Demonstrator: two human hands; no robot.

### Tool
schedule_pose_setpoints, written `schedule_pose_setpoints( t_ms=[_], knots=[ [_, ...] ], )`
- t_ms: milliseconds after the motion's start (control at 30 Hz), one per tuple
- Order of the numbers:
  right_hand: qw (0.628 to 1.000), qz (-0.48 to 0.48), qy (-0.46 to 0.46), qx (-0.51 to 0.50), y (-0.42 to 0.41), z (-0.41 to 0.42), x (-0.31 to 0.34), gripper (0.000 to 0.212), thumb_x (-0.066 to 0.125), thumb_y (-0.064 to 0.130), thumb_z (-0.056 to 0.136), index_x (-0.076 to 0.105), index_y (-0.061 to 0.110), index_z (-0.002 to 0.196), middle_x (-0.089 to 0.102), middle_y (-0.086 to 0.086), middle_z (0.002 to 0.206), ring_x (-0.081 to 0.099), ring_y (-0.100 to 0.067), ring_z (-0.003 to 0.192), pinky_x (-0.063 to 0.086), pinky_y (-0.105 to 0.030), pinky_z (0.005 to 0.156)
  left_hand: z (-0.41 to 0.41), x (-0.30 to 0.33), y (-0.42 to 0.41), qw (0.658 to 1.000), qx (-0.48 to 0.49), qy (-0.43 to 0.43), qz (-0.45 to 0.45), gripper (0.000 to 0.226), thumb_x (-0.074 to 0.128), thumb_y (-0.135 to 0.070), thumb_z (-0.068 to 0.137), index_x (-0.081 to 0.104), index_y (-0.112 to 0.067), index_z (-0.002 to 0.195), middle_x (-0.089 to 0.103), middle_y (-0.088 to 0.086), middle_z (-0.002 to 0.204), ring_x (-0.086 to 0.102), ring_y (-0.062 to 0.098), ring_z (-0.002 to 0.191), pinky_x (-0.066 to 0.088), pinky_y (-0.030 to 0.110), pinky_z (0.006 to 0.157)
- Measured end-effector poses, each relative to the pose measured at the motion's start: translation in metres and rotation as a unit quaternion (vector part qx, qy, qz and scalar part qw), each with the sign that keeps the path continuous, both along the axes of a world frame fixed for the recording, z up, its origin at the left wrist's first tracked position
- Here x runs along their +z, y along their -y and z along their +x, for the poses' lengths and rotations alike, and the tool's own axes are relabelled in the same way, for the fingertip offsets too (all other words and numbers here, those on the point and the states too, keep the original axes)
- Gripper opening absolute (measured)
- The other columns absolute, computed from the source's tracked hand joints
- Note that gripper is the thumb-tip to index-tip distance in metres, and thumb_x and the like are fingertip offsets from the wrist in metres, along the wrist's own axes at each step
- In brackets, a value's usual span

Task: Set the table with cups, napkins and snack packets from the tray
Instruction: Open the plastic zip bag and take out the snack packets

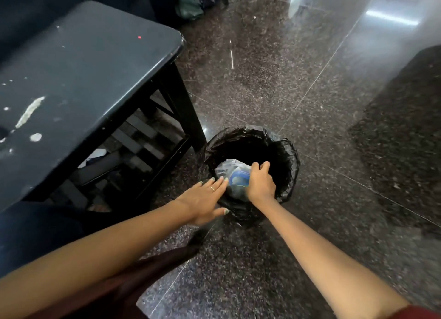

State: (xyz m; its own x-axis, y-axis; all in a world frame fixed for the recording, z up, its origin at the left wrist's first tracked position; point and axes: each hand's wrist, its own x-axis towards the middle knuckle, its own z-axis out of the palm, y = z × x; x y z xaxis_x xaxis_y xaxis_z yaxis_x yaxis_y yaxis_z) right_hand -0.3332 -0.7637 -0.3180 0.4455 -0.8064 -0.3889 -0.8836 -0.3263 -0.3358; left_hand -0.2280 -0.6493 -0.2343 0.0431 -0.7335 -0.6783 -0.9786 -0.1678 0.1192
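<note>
So both arms are reaching down over a round bin [250, 173] that sits on the dark speckled floor [310, 103], right by the leg of the black counter [83, 75]. The bin is lined with a black plastic bag [290, 161] that is crinkled over the rim. Inside, near the front edge, there's a clear plastic bag [226, 167] bunched around something blue and white [239, 176]; it's too crumpled to say what that is, maybe a packet or a cup, can't tell.

The right hand [260, 182] is down in the mouth of the bin, fingers curled over the top of that plastic bundle, so its grip is closed on the clear plastic bag. The left hand [202, 200] is flat with fingers spread and straight, a wide open grip holding nothing, fingertips touching the near edge of the plastic. There's a ring [212, 188] on one finger.

The counter top has pale smears and crumbs [31, 112] on it, plus a tiny red speck [139, 37]. Under it there's a slatted shelf [133, 139]. Tray, cups and napkins aren't in this view.
</note>
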Motion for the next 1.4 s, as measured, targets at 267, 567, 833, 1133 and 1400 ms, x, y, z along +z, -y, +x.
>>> schedule_pose_setpoints(
  t_ms=[267,567,833,1133,1400],
  knots=[
    [0.964,-0.052,-0.092,0.244,0.003,0.008,-0.035,0.089,0.061,0.028,0.089,-0.003,0.025,0.151,-0.005,-0.008,0.16,0.02,-0.036,0.14,0.029,-0.047,0.11,0.005,-0.008,0.002,1.0,0.004,0.003,0.03,0.074,0.031,-0.048,0.1,-0.005,-0.01,0.153,-0.003,0.007,0.162,-0.002,0.024,0.15,0.006,0.038,0.12],
    [0.925,0.131,-0.22,0.282,0.0,0.021,-0.037,0.062,0.032,0.031,0.1,0.001,0.016,0.152,-0.011,-0.002,0.16,-0.008,-0.029,0.147,0.0,-0.055,0.116,0.006,-0.009,0.004,1.0,0.011,0.004,0.028,0.074,0.032,-0.048,0.1,-0.005,-0.011,0.153,-0.002,0.006,0.162,-0.002,0.024,0.15,0.005,0.038,0.12],
    [0.988,0.057,-0.028,0.139,-0.003,0.022,-0.02,0.05,0.046,0.035,0.088,0.044,0.013,0.133,0.04,-0.009,0.144,0.032,-0.03,0.134,0.028,-0.046,0.107,0.017,0.005,0.008,0.999,0.036,0.027,-0.01,0.072,0.035,-0.044,0.1,0.0,-0.011,0.153,0.004,0.006,0.162,0.003,0.024,0.15,0.007,0.038,0.121],
    [0.974,-0.144,0.106,0.136,-0.015,0.021,0.023,0.039,0.056,0.017,0.087,0.053,0.012,0.125,0.059,-0.006,0.124,0.047,-0.025,0.124,0.034,-0.039,0.103,0.038,0.045,0.005,0.988,0.096,0.074,-0.095,0.071,0.041,-0.043,0.098,0.006,-0.015,0.154,0.011,0.002,0.162,0.011,0.022,0.149,0.013,0.041,0.12],
    [0.93,-0.226,0.207,0.201,-0.03,0.037,0.087,0.04,0.055,0.007,0.084,0.055,0.005,0.125,0.059,-0.011,0.126,0.051,-0.029,0.123,0.038,-0.043,0.102,0.037,0.093,-0.02,0.969,0.136,0.089,-0.188,0.073,0.046,-0.04,0.097,0.008,-0.014,0.153,0.017,0.004,0.161,0.019,0.023,0.147,0.019,0.041,0.117]
  ],
)
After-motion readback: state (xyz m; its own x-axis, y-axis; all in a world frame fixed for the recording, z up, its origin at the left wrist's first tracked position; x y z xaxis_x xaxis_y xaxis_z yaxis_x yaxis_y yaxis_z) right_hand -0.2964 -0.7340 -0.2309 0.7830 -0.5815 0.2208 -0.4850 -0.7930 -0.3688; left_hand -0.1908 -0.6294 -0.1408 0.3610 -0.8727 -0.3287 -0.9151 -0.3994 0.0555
